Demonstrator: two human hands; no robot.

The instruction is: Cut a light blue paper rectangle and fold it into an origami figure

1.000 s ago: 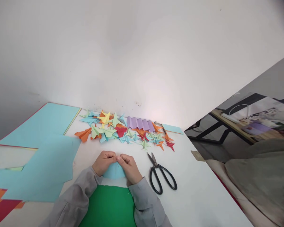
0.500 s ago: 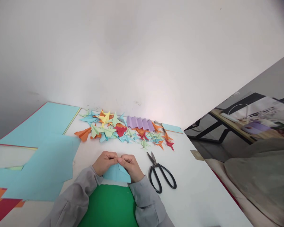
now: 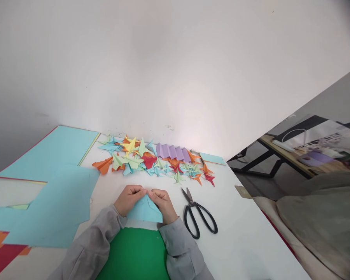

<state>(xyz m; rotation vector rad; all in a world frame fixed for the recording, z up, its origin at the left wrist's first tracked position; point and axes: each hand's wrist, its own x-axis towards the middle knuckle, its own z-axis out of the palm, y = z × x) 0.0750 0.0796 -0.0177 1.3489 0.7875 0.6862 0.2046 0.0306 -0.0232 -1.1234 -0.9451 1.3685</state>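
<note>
Between my hands is a light blue sheet of paper [image 3: 146, 212], partly folded, with slanting creases running down from its top point. My left hand [image 3: 130, 199] pinches it near that top point, thumb against the fingers. From the other side, my right hand [image 3: 164, 204] is closed on the same point, its thumb close to the left one. The fingers hide the tip of the paper. To the right of my right hand lies a pair of scissors [image 3: 196, 212] with black handles, its blades slightly apart and pointing away from me.
Along the wall lie many folded paper planes [image 3: 128, 159] in several colours, with a pleated purple paper [image 3: 172, 152] among them. Large blue sheets [image 3: 58, 206] cover the table's left side, near red and orange paper [image 3: 6, 258]. The white table [image 3: 239, 241] ends at the right beside grey fabric [image 3: 315, 210].
My thumbs have shifted slightly apart at the paper's top point, and the paper's lower right corner has risen a little. Everything else lies as before.
</note>
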